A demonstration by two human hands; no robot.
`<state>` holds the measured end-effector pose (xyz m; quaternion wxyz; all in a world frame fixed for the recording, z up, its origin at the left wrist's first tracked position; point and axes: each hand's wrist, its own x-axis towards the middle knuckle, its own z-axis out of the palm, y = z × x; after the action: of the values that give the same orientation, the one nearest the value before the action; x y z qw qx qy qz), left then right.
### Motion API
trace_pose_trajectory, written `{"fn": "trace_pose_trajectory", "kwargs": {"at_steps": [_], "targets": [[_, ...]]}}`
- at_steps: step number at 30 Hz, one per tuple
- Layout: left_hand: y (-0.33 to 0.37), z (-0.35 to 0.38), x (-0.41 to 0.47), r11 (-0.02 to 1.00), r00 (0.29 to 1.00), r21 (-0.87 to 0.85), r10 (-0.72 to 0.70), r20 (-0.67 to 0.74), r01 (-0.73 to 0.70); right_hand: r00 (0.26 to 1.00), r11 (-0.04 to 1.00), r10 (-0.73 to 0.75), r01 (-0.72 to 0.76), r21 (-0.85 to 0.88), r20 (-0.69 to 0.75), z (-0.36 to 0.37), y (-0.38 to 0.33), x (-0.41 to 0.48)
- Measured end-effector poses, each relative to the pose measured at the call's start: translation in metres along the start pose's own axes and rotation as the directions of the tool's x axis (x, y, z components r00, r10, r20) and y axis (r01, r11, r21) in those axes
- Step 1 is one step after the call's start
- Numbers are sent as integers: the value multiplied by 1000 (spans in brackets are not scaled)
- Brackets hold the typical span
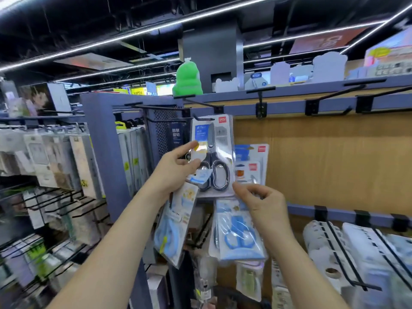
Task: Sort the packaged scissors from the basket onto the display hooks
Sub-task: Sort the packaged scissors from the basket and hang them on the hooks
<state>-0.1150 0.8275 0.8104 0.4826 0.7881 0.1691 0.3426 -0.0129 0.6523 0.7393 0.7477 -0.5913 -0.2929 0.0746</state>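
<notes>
A packaged pair of black-handled scissors (214, 152) hangs from a black display hook (200, 118) on the wooden back panel. My left hand (176, 168) pinches the pack's left edge between thumb and fingers. My right hand (260, 199) pinches its lower right corner. Below hang two packs of blue scissors (238, 235), one (171, 228) tilted under my left wrist. Behind the held pack on the right hangs another blue-and-red carded pack (253, 163). The basket is out of view.
Several empty black hooks (327, 101) jut from the upper rail on the right. White rolled goods (347, 253) fill the lower right hooks. Packaged stationery (55, 157) hangs on the left racks. A green plush toy (188, 79) sits on the top shelf.
</notes>
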Motion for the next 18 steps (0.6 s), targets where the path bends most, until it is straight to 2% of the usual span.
{"fn": "trace_pose_trajectory", "kwargs": {"at_steps": [6, 8, 11, 14, 16, 18], "targets": [[-22, 22, 48, 992, 998, 126, 19, -55, -12, 986, 1000, -16, 15, -8, -164, -59, 15, 8], [-32, 28, 62, 976, 999, 218, 4, -47, 6, 989, 999, -20, 26, 36, -145, -65, 13, 8], [-34, 39, 67, 950, 998, 313, 12, -62, 8, 995, 982, 65, -51, 183, -74, -62, 15, 8], [-31, 44, 62, 837, 983, 545, 52, -175, 53, 990, 923, 139, -121, 365, -22, -57, 16, 12], [-22, 48, 44, 834, 963, 551, 139, -229, 10, 986, 898, 165, -148, 415, -5, -52, 16, 16], [-7, 59, 9, 857, 972, 503, 200, -123, -113, 983, 876, 185, -169, 451, 9, -47, 16, 20]]}}
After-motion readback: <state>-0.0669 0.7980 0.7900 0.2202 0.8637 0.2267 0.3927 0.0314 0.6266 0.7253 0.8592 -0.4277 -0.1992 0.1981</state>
